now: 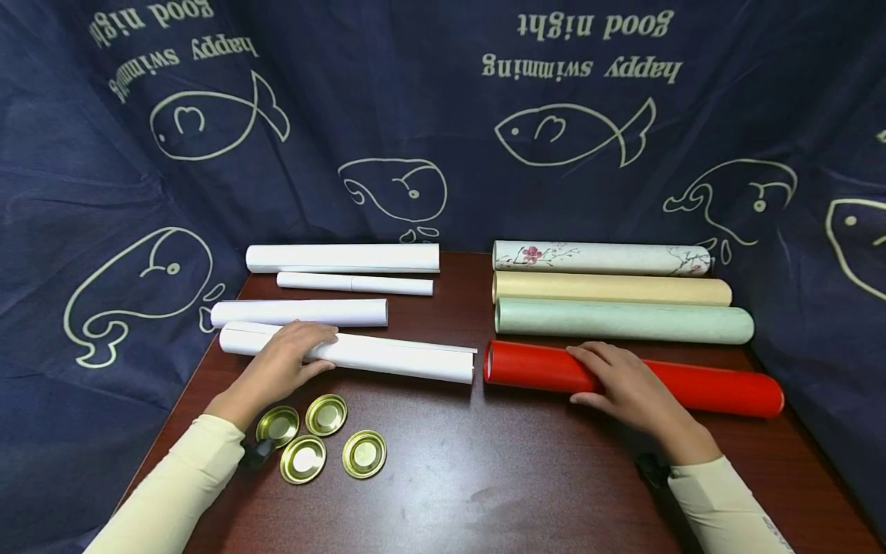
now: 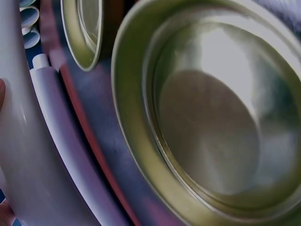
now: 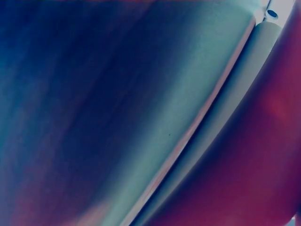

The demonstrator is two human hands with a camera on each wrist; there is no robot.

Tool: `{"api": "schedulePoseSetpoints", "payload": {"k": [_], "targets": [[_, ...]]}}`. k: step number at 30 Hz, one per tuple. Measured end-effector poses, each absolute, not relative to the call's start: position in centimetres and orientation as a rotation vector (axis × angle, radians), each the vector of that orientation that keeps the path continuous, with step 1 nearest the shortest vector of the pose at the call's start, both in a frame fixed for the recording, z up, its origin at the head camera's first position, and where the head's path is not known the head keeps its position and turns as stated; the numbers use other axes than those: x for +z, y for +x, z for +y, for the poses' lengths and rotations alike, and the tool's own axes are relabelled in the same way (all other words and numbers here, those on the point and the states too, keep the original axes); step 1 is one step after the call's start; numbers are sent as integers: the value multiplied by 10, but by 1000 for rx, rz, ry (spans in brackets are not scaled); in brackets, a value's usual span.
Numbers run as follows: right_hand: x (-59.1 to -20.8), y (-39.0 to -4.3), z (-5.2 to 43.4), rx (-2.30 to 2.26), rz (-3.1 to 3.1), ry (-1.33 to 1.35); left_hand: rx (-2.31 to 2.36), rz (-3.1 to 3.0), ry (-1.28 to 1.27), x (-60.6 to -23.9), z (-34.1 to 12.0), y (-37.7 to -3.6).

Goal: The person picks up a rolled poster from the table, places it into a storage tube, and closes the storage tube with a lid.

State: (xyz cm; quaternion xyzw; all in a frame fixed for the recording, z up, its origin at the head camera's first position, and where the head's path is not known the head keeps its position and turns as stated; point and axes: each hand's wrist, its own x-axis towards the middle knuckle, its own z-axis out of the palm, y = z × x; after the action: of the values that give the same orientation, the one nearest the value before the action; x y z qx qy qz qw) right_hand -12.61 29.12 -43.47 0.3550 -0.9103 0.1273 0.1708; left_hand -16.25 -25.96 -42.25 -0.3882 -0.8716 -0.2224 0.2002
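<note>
In the head view, my left hand [image 1: 294, 355] grips a long white paper roll [image 1: 401, 358] from above, fingers over its top and thumb at the near side. Fingertips [image 2: 5, 214] show at the edge of the left wrist view, against the roll. My right hand [image 1: 617, 381] holds a red paper roll [image 1: 713, 386] the same way, near its middle. The left end of the red roll lies close to the right end of the white one. Red fills the right side of the right wrist view, where the hand itself is hidden.
Beyond the left hand lie white rolls [image 1: 301, 312], one of them thin [image 1: 388, 285]. Behind the red roll are green [image 1: 623, 321], tan [image 1: 609, 288] and flowered [image 1: 602, 258] rolls. Several gold lids [image 1: 364, 454] lie by the left wrist. Dark blue cloth [image 1: 443, 92] walls the table's back.
</note>
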Motion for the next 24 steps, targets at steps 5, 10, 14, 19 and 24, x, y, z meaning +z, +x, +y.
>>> {"api": "schedulePoseSetpoints", "payload": {"k": [5,10,14,19,24], "targets": [[-436,-124,290,370,-2570,1015,-636,-2409,-1114,-423,-257,-162],[-438,-123,289,364,-2563,1027,-642,-2410,-1118,-422,-254,-161],[-438,-121,288,350,-2568,1024,-634,-2425,-1122,-421,-252,-159],[-437,-119,287,350,-2568,1024,-626,-2425,-1128,-420,-249,-159],[-437,-117,286,347,-2562,1028,-625,-2426,-1134,-419,-246,-158]]}}
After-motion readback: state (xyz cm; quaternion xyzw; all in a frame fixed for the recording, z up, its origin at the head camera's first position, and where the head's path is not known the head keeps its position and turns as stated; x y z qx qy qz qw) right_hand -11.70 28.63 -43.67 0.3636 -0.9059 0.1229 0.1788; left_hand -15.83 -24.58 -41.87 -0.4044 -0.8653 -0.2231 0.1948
